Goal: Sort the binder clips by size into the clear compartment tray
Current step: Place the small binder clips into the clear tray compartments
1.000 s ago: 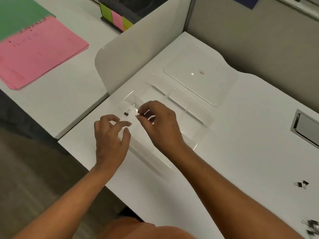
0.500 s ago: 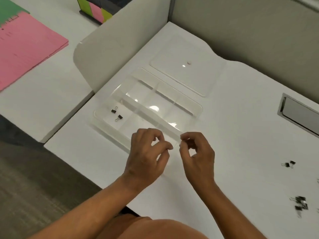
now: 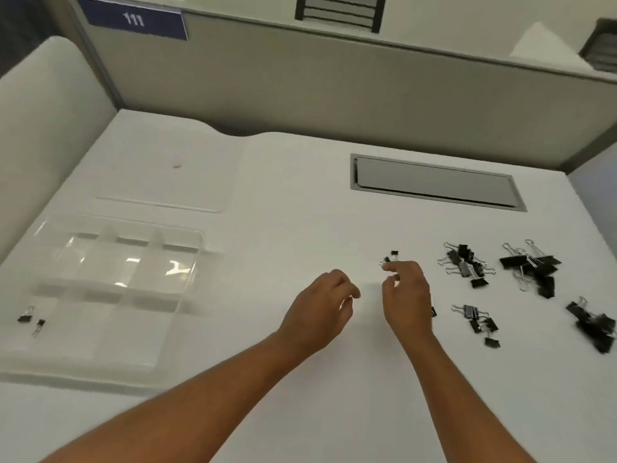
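We see a white bench (image 3: 300, 379) with a clear plastic compartment tray (image 3: 110, 295) at its left. Two tiny black binder clips (image 3: 31, 320) lie in the tray's near-left compartment; the other compartments look bare, though glare hides part of the far row.

Right hand (image 3: 407, 297) reaches over the bench toward two tiny black clips with silver handles (image 3: 390, 258) lying loose mid-right. Its forefinger tip sits right at the nearer clip; thumb and forefinger are curled with a narrow gap, and we cannot tell if they actually pinch the clip yet.

Left hand (image 3: 322, 314) hovers just left of the right one, fingers loosely curled, thumb near fingertips, holding nothing we can see.

Unsorted clips are to the right, all on the bench, well apart from the tray: a heap of medium black clips (image 3: 465, 264), a heap of large black clips with long wire handles (image 3: 532, 267), a small cluster of smaller black clips (image 3: 479, 322) nearer us, and a blurred pile of big black clips (image 3: 592, 327) at the right edge. One more small black clip (image 3: 433, 311) peeks out beside the right wrist.

A grey recessed cable hatch (image 3: 434, 182) sits at the back of the bench; a blue sign reading 111 (image 3: 133, 21) hangs on the partition.
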